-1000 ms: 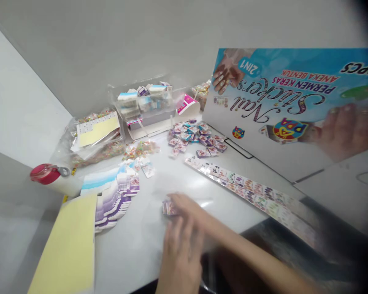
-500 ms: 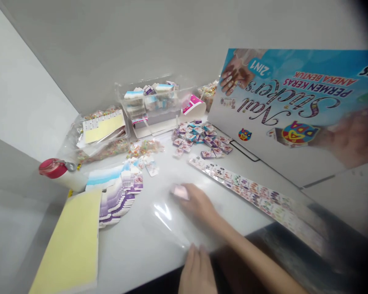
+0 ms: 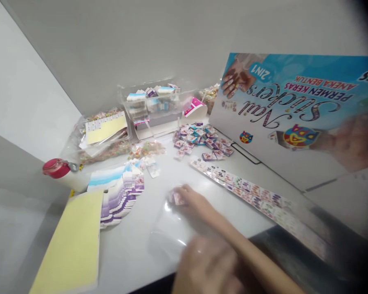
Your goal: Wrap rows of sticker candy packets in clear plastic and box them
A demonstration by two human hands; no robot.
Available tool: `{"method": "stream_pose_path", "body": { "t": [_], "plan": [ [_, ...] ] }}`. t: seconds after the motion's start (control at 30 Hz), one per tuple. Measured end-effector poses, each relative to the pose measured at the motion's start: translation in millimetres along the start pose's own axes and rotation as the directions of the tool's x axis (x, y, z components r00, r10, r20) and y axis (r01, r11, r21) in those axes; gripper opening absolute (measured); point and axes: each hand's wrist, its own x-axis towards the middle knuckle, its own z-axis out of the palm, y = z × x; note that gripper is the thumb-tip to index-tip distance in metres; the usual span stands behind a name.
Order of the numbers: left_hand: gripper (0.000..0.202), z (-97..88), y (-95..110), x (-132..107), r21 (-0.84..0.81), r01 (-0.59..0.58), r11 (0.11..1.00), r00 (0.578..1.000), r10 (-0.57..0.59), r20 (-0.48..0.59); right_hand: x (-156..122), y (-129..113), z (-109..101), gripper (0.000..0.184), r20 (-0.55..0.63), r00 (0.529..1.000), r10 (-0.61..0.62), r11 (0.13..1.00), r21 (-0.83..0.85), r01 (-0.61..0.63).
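My right hand (image 3: 194,201) reaches across the white table, its fingers closed on a small pink and purple packet (image 3: 176,197). A clear plastic sheet or bag (image 3: 168,230) lies under and around that hand. Near the table's front edge my left hand (image 3: 209,263) is smeared by motion; its fingers cannot be made out, and it seems to rest on the plastic.
A long strip of printed stickers (image 3: 248,190) runs to the right. Behind it lie a pile of small packets (image 3: 202,139), a clear tub (image 3: 155,107), a big "Nail Stickers" carton (image 3: 297,118), fanned cards (image 3: 122,192), a yellow pad (image 3: 73,245) and a red-capped bottle (image 3: 59,171).
My right hand has stayed near the middle with the packet. My left hand drew back to the table's edge, then moved right and blurred. The plastic shifted with it.
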Motion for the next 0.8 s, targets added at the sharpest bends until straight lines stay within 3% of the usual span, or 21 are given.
{"method": "stream_pose_path", "body": {
  "t": [0.03, 0.07, 0.13, 0.17, 0.23, 0.3, 0.37, 0.47, 0.6, 0.8],
  "plan": [
    [0.034, -13.2, -19.3, 14.9, -0.016, 0.113, 0.993, 0.992, -0.112, 0.051, -1.9, 1.7, -0.2, 0.059, -0.004, 1.000, -0.025, 1.000, 0.010, 0.025],
    [0.036, -23.4, -42.1, 29.6, -0.008, 0.288, 0.958, 0.947, -0.283, 0.151, -3.4, 2.4, 0.2, 0.060, -0.015, 0.999, -0.044, 0.999, 0.018, 0.044],
    [0.041, -31.7, -92.6, 56.5, -0.030, 0.539, 0.842, 0.827, -0.521, 0.210, -5.0, 1.1, 3.0, 0.055, -0.054, 0.997, -0.046, 0.999, 0.012, 0.047],
    [0.045, -30.1, -116.5, 67.6, -0.062, 0.591, 0.804, 0.787, -0.559, 0.262, -5.4, -0.5, 5.0, 0.052, -0.075, 0.997, -0.031, 1.000, -0.001, 0.031],
    [0.049, -19.3, -153.7, 82.5, -0.071, 0.615, 0.786, 0.762, -0.568, 0.311, -6.1, -4.2, 9.0, 0.046, -0.115, 0.993, 0.015, 0.999, -0.034, -0.019],
    [0.051, -5.8, -170.6, 85.1, -0.073, 0.614, 0.786, 0.752, -0.554, 0.358, -6.9, -6.3, 11.3, 0.045, -0.157, 0.986, 0.056, 0.996, -0.057, -0.065],
    [0.053, 4.0, -168.6, 75.6, -0.073, 0.607, 0.791, 0.747, -0.536, 0.393, -7.6, -5.9, 10.9, 0.046, -0.201, 0.975, 0.092, 0.992, -0.066, -0.108],
    [0.058, 9.2, -148.8, 47.8, -0.012, 0.555, 0.832, 0.754, -0.497, 0.429, -6.6, -3.0, 7.7, 0.042, -0.244, 0.959, 0.143, 0.984, -0.068, -0.164],
    [0.062, 8.3, -130.0, 18.3, 0.219, 0.316, 0.923, 0.788, -0.383, 0.482, -0.8, -0.1, 6.6, 0.040, -0.245, 0.950, 0.194, 0.971, -0.087, -0.221],
    [0.064, 13.2, -118.4, 3.6, 0.377, 0.112, 0.919, 0.796, -0.310, 0.520, 7.0, 5.0, 11.5, 0.049, -0.250, 0.941, 0.227, 0.961, -0.103, -0.259]
  ]
}}
